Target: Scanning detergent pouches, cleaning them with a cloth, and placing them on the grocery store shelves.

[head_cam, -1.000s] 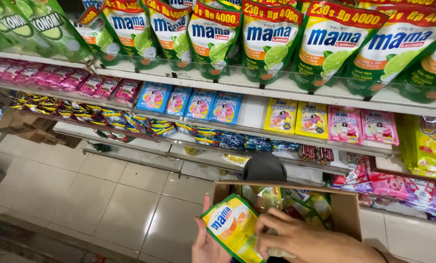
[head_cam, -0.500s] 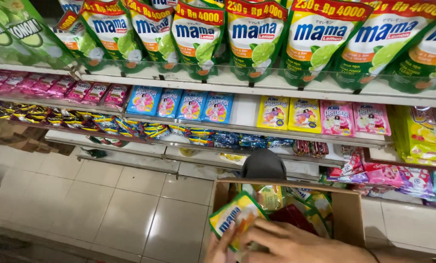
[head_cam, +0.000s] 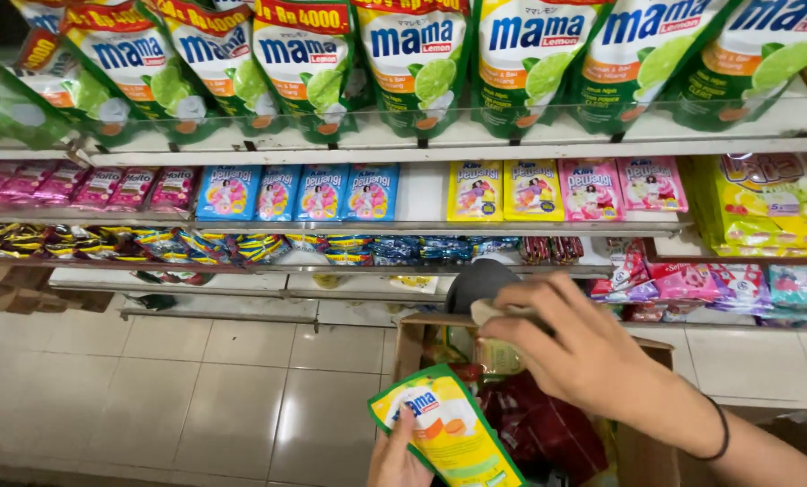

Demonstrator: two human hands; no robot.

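The yellow and green pouch [head_cam: 448, 433] sits low in the view, tilted, just above the open cardboard box [head_cam: 412, 338]. Your left hand [head_cam: 399, 455] grips it at its lower left edge, thumb on the front face and the other fingers hidden behind it. Most of that hand is cut off by the bottom of the picture.

Your right hand [head_cam: 575, 356] reaches across from the right, over the box, with a thin black band [head_cam: 721, 431] on the wrist. Its fingers are curled narrow and pinch a small pale object [head_cam: 493, 311] at the back rim of the box; what that object is cannot be told. A dark rounded shape [head_cam: 475, 281] shows just behind the fingertips.

Inside the box you can see more packets, among them dark red ones [head_cam: 539, 424] beside the pouch and under your right forearm.

Beyond the box stands a run of white shelves [head_cam: 439, 149]. The top shelf carries a row of large green refill pouches [head_cam: 417, 63] leaning forward. The shelf below holds small sachets: pink ones [head_cam: 96, 185] at the left, 4 blue ones [head_cam: 299, 191] in the middle, 2 yellow ones [head_cam: 502, 189] and then pink again further right. Lower shelves hold mixed small packets [head_cam: 241, 245]. The floor [head_cam: 178, 388] to the left of the box is pale tile.
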